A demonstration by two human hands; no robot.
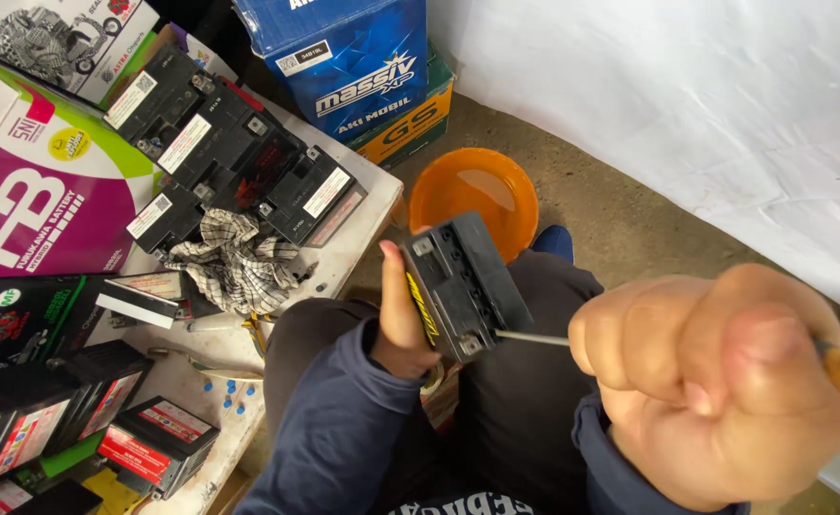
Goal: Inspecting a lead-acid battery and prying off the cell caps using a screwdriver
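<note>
a small black battery [463, 286] is gripped by the left hand [403, 310] from its left side. a screwdriver [534, 338] is clenched in the right hand [715, 381], fisted near right, its tip set at the battery's near corner.

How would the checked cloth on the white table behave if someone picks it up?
The cloth lies crumpled in soft folds, so it is probably floppy and would hang down when lifted. It looks thin, so likely light. It rests against the black batteries, yet lifting it should hardly move them.

Matt black plastic battery [466, 286], thin shiny metal screwdriver shaft [531, 338], glossy orange plastic bowl [474, 195], rumpled checked cloth [238, 259] looked soft.
</note>
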